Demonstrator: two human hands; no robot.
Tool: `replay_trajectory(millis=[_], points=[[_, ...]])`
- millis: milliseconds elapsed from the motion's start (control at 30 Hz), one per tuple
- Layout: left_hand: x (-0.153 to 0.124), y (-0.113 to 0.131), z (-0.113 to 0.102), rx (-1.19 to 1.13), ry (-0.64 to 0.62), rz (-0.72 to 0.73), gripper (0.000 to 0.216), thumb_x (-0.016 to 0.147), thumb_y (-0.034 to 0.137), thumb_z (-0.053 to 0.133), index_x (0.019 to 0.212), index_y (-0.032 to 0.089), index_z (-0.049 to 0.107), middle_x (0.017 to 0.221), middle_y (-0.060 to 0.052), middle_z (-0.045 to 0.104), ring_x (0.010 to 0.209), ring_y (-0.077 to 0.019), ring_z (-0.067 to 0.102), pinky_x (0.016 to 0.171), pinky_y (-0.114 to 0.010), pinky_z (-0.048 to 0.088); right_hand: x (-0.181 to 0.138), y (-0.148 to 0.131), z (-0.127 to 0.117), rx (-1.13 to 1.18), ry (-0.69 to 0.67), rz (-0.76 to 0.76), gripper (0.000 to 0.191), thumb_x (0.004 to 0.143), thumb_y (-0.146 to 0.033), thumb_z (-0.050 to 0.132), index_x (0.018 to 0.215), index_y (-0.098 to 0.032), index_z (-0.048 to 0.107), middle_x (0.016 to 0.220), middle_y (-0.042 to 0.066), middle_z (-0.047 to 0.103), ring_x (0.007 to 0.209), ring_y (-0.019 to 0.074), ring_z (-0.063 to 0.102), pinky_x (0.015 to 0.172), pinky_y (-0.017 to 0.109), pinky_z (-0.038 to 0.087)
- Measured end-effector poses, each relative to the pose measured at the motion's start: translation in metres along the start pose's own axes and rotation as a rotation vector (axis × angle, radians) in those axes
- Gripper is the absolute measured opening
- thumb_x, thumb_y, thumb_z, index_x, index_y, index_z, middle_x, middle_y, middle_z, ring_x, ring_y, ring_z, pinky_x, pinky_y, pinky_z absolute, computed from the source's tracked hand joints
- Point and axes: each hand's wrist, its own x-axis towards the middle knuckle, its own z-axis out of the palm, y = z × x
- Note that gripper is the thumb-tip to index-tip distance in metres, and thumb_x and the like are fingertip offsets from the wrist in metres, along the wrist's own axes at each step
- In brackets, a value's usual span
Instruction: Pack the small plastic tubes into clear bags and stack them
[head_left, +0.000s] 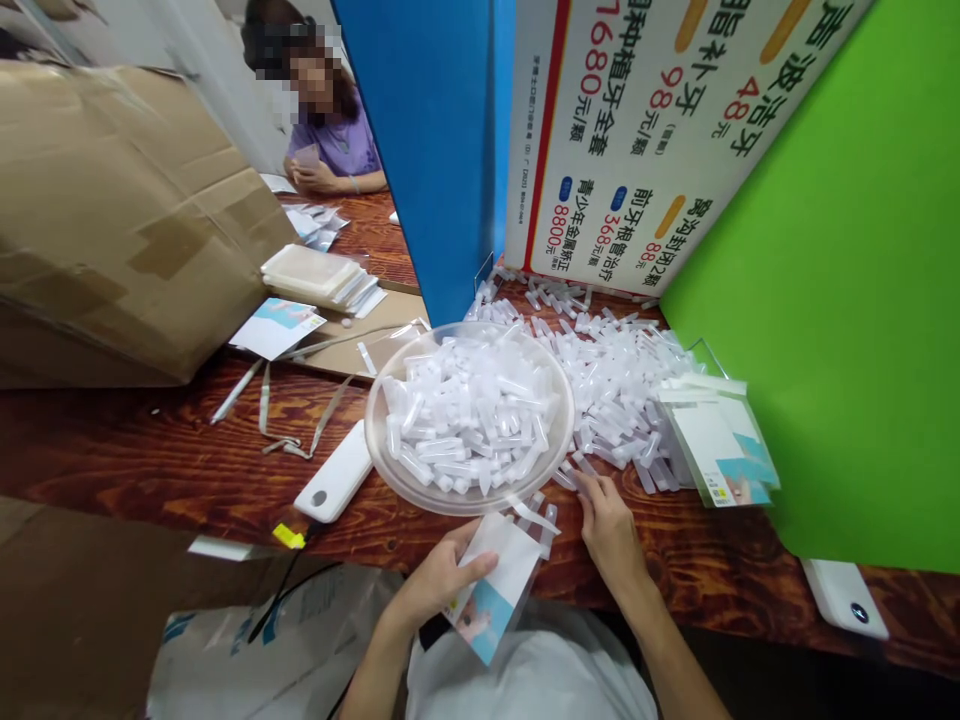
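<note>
My left hand grips a clear plastic bag with a white and blue printed card, its thumb lying across the front. At the bag's upper end, small translucent plastic tubes and a pale strip show near the opening. My right hand, fingers pinched, holds a small capped plastic tube beside the bowl's right side. Just beyond both hands, a round translucent bowl is heaped with such tubes. A loose pile of tubes spreads over the table to its right.
Several card bags lean against the green panel. A blue panel and a printed price board stand behind the pile. Left are a cardboard box, a white power bank and stacked bags. A person sits across.
</note>
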Motion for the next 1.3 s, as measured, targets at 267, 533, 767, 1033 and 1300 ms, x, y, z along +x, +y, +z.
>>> replay_trajectory(millis=[267,533,767,1033,1300], points=[[-0.001,0.003,0.003,0.018,-0.057,-0.007,0.076,0.079,0.066,0.072,0.135,0.015,0.063,0.109,-0.009,0.074,0.087,-0.0227,0.066,0.07,-0.024,0.051,0.003,-0.04,-0.048,0.513,-0.19,-0.045,0.032,0.1,-0.018,0.044,0.112,-0.025,0.073,0.106,0.009,0.065,0.101,0.0213,0.066,0.086,0.033,0.056],[-0.004,0.007,0.007,0.053,-0.222,0.03,0.079,0.077,0.073,0.069,0.128,0.012,0.067,0.107,-0.009,0.073,0.089,-0.0226,0.063,0.074,-0.024,0.049,0.001,-0.07,-0.045,0.93,-0.357,0.202,0.019,0.089,-0.037,0.071,0.096,-0.02,0.066,0.087,0.004,0.071,0.076,0.0177,0.068,0.066,0.025,0.055],[-0.021,-0.008,0.011,-0.166,-0.061,0.125,0.084,0.067,0.071,0.079,0.128,0.013,0.068,0.1,-0.01,0.073,0.087,-0.0225,0.064,0.081,-0.027,0.053,0.054,-0.099,-0.056,0.742,-0.324,-0.282,0.011,0.095,-0.02,0.065,0.089,-0.02,0.074,0.089,0.005,0.073,0.083,0.0174,0.069,0.076,0.027,0.053],[-0.053,-0.032,-0.004,-0.319,0.307,0.097,0.084,0.077,0.063,0.077,0.141,0.014,0.055,0.063,-0.002,0.068,0.039,-0.0104,0.052,0.038,-0.019,0.042,0.151,-0.133,0.009,-0.009,-0.882,-0.651,0.032,0.063,0.003,0.079,0.079,-0.024,0.08,0.073,0.0,0.07,0.068,0.0173,0.066,0.059,0.023,0.044],[-0.042,-0.019,0.014,-0.341,0.291,0.126,0.088,0.076,0.068,0.075,0.141,0.014,0.053,0.071,-0.004,0.07,0.04,-0.0106,0.053,0.036,-0.019,0.044,0.106,-0.111,-0.041,0.765,-0.536,-0.175,0.023,0.096,-0.037,0.063,0.113,-0.02,0.065,0.09,0.003,0.066,0.078,0.0165,0.065,0.069,0.026,0.053]])
